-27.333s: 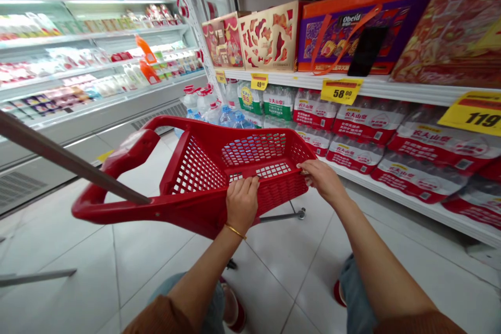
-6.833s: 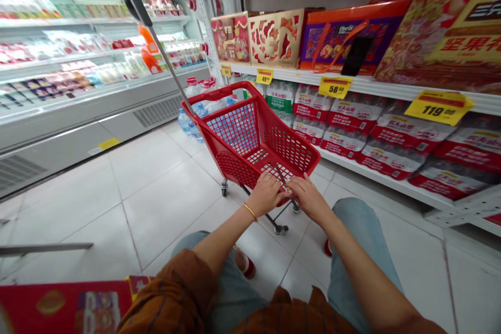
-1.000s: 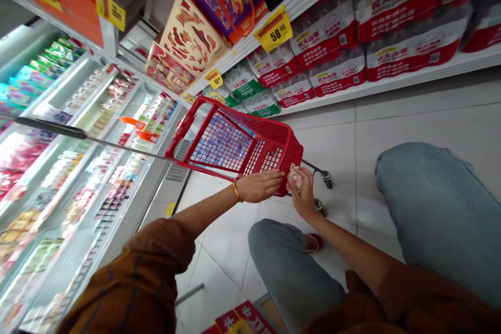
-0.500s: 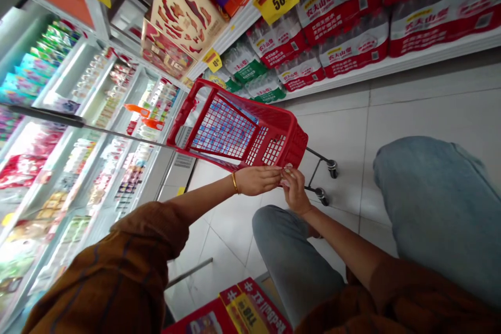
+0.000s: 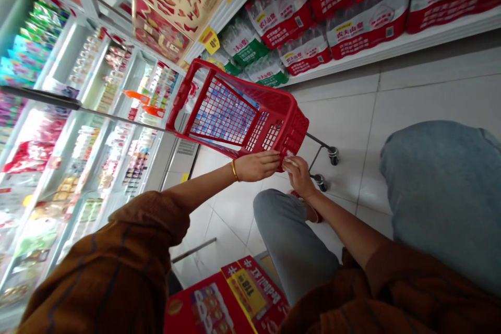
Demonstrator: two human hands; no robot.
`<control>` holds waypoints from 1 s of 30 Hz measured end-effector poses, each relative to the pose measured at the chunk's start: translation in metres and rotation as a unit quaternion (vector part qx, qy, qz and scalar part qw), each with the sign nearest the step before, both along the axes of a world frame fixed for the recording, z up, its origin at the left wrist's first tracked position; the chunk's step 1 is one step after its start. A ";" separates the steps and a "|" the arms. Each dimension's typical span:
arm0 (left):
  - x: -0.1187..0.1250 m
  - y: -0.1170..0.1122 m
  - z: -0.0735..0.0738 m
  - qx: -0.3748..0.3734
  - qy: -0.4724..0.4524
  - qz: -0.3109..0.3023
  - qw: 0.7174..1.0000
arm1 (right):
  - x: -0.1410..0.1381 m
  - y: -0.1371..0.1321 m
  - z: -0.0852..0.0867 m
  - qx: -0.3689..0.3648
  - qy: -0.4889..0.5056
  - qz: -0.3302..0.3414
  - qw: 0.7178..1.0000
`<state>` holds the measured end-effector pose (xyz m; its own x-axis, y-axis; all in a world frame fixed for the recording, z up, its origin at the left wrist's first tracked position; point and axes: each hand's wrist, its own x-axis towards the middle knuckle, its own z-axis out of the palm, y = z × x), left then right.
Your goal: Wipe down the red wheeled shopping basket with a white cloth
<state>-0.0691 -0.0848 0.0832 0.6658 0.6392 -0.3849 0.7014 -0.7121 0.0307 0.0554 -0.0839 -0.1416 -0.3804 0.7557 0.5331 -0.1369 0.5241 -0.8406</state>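
"Shopping cart (image 5: pixel 296 128), red plastic, standing on its casters (image 5: pixel 333 155) on the tiled floor (image 5: pixel 344 109), ahead of the person's knees (image 5: pixel 274 214) and near the bottled-water packs (image 5: pixel 366 26). And the grasp?"

"Left hand (image 5: pixel 258 166): fingers straight and together, tips at the cart's near front corner; cannot tell whether the thumb clamps anything. Right hand (image 5: pixel 299 173): fingers pinched on a small pale scrap (image 5: pixel 288 157) by that same corner, perhaps tissue; too small to be sure."

"Failure modes, then?"

"First, rolling. No brake visible on the casters; a firm push from either hand could shift the cart and slide that corner away from the fingers."

"Second?"

"Loss of the scrap. Only fingertips appear to hold it. A rough plastic edge could catch or tear it; a loosened pinch would drop it. Crowding too: both sets of fingertips nearly meet, so one could knock the other."

"And the rod (image 5: pixel 117 116) near the handle (image 5: pixel 182 95)?"

"Thin, dark grip (image 5: pixel 43 96) outward. Fixing: cannot tell. Should the cart swivel, I judge the grip could swing into something."
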 end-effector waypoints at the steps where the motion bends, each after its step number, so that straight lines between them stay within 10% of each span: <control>1: -0.001 0.000 -0.001 0.016 0.001 -0.014 1.000 | 0.000 0.001 -0.003 0.002 0.000 -0.008 1.000; 11: -0.004 -0.001 -0.002 0.085 0.036 -0.094 0.991 | -0.003 0.003 -0.012 -0.015 0.013 -0.024 1.000; 23: -0.004 -0.004 -0.003 0.098 0.077 -0.093 0.988 | 0.001 0.018 0.058 0.001 0.064 -0.068 0.996; 30: 0.000 -0.002 0.000 0.127 0.066 -0.126 0.982 | -0.005 0.011 0.035 0.005 0.031 -0.065 0.997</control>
